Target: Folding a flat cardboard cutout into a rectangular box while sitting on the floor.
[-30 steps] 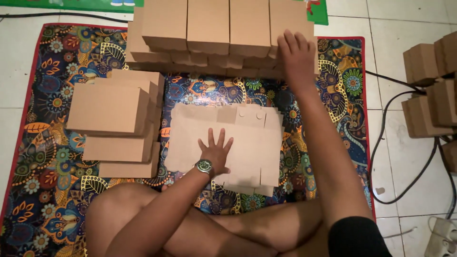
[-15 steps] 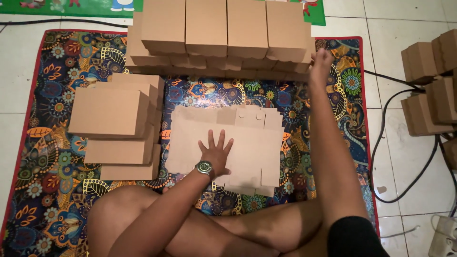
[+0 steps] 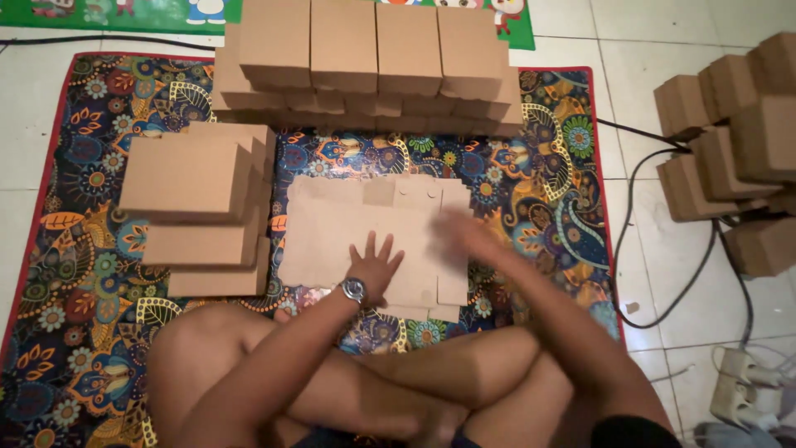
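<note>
Your left hand (image 3: pixel 375 267) lies flat, fingers spread, pressing the near middle of the flat cardboard blank (image 3: pixel 365 224) on the patterned mat (image 3: pixel 547 191). Its long axis runs left to right. Your right hand (image 3: pixel 464 236), blurred, hovers over its right end; grip unclear. Beyond stand folded boxes (image 3: pixel 365 50).

Four assembled brown boxes (image 3: pixel 373 41) stand side by side in the top row at the mat's far edge, over lower rows partly hidden. Three stepped piles of flat cardboard (image 3: pixel 195 211) lie left. One flat cardboard blank (image 3: pixel 365 220) lies centre. Two hands: left hand (image 3: pixel 375 267), right hand (image 3: pixel 464 236). One wristwatch (image 3: pixel 354 289).
</note>
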